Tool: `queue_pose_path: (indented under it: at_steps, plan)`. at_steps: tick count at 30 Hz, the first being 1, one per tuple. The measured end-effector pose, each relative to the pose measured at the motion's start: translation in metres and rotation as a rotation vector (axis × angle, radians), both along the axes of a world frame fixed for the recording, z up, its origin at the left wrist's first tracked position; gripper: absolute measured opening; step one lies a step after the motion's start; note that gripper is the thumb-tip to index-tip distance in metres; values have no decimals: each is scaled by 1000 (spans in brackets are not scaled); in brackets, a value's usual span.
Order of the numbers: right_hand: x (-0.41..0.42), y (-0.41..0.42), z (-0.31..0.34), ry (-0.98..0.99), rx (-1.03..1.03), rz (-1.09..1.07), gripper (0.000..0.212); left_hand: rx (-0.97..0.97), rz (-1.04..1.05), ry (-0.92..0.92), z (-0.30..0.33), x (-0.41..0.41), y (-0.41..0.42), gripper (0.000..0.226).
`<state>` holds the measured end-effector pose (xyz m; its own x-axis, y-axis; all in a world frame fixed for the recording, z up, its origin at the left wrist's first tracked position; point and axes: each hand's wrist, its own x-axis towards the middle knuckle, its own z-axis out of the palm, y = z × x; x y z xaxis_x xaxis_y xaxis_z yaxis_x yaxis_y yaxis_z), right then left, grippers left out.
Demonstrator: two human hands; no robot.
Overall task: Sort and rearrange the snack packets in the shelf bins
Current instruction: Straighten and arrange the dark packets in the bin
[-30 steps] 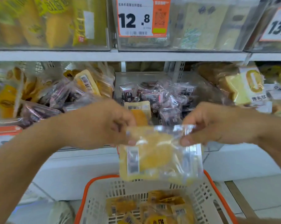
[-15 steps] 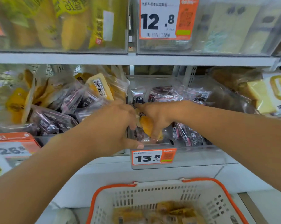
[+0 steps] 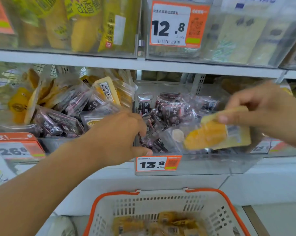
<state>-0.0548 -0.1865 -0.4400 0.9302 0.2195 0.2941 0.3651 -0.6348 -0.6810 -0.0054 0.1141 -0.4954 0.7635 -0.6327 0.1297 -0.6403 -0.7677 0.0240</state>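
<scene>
- The shelf (image 3: pixel 126 63) carries clear bins on two levels; the upper row holds tall yellow packs (image 3: pixel 79 23) on the left and pale, blurred packs (image 3: pixel 245 36) on the right, behind a price tag reading 12.8 (image 3: pixel 177 24).
- The left lower bin (image 3: pixel 47 142) is a mix — dark purple packets (image 3: pixel 58 123) heaped in front, yellow packets (image 3: pixel 106 90) behind and on top.
- The middle lower bin (image 3: pixel 203 164), tagged 13.8 (image 3: pixel 158 163), is filled with dark purple packets (image 3: pixel 171 111).
- A white basket with an orange rim (image 3: pixel 169 201) sits below the shelf, with several yellow-orange packets (image 3: pixel 160 223) lying in its bottom.
- The left hand (image 3: pixel 120 138) reaches over the front wall between the two lower bins, fingers spread and loose, gripping nothing that shows.
- The right hand (image 3: pixel 264 111) pinches one yellow-orange snack packet (image 3: pixel 217 133) by its upper edge — the packet hangs tilted over the right side of the middle bin, above the purple ones.
</scene>
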Motion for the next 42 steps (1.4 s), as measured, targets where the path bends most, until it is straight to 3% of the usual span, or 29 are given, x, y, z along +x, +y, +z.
queue_pose_path:
  at_steps: [4,7,10,14,16,18,21,23,26,28,30,32,35,37,40,42]
  plan:
    - [-21,-14,-40,60,24,36,28,-147,-5,-53,4,-4,-14,29]
    - [-25,-26,-14,-82,95,-99,24,-169,-53,-90,4,-3,-25,25]
    - [-31,-46,5,-107,98,-110,38,-180,-84,-99,0,0,-25,22]
    - [-31,-20,-45,223,0,89,17,-295,-140,-60,0,0,-21,27]
    - [-21,-2,-63,190,-120,58,11,-240,-137,-45,-1,2,-21,40]
    - [7,7,-60,21,-171,-26,13,-77,-125,-45,-4,4,-24,65]
    - [80,23,-44,-182,-498,-20,49,146,-127,-153,-13,8,-31,72]
    - [133,35,-45,-86,-694,-32,69,199,-95,-194,-17,11,-36,74]
    - [188,49,-49,89,-788,-51,73,180,-59,-168,-18,18,-40,84]
    - [211,59,-39,277,-829,36,74,162,-51,-166,-18,24,-42,74]
    - [232,68,-29,559,-714,142,67,212,-41,-195,-20,28,-42,57]
    - [246,75,-28,638,-630,156,58,250,-28,-234,-20,29,-44,48]
    - [250,75,-34,785,-647,182,45,270,-22,-278,-18,30,-48,48]
    - [238,78,-40,945,-638,173,51,295,-22,-320,-16,34,-51,50]
    - [226,90,-60,897,-728,173,53,287,24,-351,-16,37,-53,46]
    - [222,99,-81,677,-906,203,49,305,47,-356,-15,34,-53,43]
